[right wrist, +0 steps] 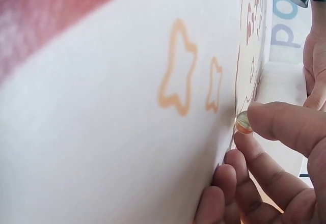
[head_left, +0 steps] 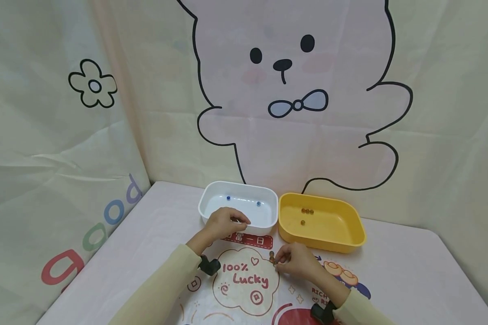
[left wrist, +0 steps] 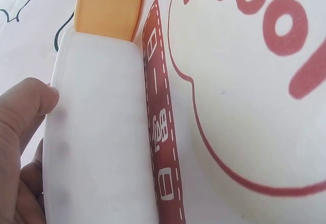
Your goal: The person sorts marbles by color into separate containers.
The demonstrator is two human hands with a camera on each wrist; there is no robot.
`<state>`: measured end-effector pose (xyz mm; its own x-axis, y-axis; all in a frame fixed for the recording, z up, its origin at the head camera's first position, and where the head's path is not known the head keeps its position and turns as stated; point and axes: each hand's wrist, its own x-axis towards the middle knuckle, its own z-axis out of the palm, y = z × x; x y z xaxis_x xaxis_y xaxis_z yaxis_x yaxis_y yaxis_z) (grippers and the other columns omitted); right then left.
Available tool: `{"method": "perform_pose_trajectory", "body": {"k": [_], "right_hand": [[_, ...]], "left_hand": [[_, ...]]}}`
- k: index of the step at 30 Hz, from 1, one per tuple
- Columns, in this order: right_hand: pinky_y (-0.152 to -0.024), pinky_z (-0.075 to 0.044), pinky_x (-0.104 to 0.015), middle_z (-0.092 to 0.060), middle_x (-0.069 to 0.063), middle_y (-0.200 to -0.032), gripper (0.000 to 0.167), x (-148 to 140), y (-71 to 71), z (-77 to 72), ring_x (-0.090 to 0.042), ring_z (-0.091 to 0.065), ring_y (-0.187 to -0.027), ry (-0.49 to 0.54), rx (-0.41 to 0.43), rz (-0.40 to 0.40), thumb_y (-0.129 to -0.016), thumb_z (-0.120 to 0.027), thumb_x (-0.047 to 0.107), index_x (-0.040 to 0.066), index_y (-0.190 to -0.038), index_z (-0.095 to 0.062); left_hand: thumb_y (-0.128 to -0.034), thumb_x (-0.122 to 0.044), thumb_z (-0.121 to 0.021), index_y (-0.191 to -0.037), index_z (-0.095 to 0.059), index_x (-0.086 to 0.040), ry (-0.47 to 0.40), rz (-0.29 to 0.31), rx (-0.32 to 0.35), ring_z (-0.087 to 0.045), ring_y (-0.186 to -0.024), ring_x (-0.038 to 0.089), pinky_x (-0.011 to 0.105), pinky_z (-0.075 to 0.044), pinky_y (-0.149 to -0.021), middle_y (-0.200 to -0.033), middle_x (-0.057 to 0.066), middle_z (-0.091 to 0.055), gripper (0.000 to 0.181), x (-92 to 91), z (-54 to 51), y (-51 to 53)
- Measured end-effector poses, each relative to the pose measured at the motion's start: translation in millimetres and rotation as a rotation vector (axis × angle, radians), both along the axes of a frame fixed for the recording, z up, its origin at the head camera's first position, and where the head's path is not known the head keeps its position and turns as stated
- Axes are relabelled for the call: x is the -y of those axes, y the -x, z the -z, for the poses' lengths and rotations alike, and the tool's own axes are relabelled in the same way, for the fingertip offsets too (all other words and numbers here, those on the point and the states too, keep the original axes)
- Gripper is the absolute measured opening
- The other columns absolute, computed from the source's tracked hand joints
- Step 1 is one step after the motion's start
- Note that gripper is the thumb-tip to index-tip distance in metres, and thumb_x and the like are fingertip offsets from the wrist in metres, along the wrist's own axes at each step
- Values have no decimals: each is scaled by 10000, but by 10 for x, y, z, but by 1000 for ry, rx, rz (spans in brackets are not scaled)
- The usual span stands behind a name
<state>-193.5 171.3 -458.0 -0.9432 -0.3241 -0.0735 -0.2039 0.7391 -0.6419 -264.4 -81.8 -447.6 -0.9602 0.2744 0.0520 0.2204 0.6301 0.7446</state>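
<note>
A white plastic tub (head_left: 211,187) holds two visible blue marbles (head_left: 258,204) on its floor. My left hand (head_left: 224,221) grips the tub's front wall, its thumb (left wrist: 43,94) at the rim and its fingers reaching over inside; dark spots show through the wall. Low over the printed tablecloth, my right hand (head_left: 298,262) pinches a clear, amber-tinted marble (right wrist: 244,123) between thumb and forefinger. Another amber marble (head_left: 271,254) lies just beyond its fingertips. The right hand's other fingers (right wrist: 224,178) curl loosely near the cloth.
A yellow tub (head_left: 349,225) stands against the white one's right side, with several amber marbles (head_left: 307,211) in it. The printed tablecloth (head_left: 246,289) lies flat under both tubs. Behind the table hangs a curtain (head_left: 309,153) with a bear drawing.
</note>
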Motion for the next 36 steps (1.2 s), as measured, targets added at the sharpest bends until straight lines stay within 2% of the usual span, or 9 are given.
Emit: {"method": "perform_pose_trajectory", "body": {"k": [14,22,36], "right_hand": [[-558,-424,-212,-597,64,-717,119,5,17,28,-114,-510,-678,-19,13,16,-731,-804,136,159,-783,-700],[-610,-419,-225,-605,65,-735,120,-9,21,36,-126,-515,-709,-18,38,23,-743,-798,136,167,-797,-696],[-576,-450,-249,-634,22,-763,97,-116,12,-29,-137,-540,-710,82,38,-4,-753,-775,130,123,-820,-706]], "left_hand": [[-824,-311,-715,-863,-741,-355,5,-14,3,-574,-870,118,304,-462,-722,-934,-146,-691,64,-4,-11,-17],[-828,-308,-714,-862,-740,-356,5,-10,-1,-577,-869,109,304,-463,-734,-926,-153,-692,64,-5,-4,-11],[-823,-305,-714,-859,-741,-350,-15,-9,8,-583,-900,104,352,-466,-830,-942,-151,-692,64,-2,-18,-23]]}}
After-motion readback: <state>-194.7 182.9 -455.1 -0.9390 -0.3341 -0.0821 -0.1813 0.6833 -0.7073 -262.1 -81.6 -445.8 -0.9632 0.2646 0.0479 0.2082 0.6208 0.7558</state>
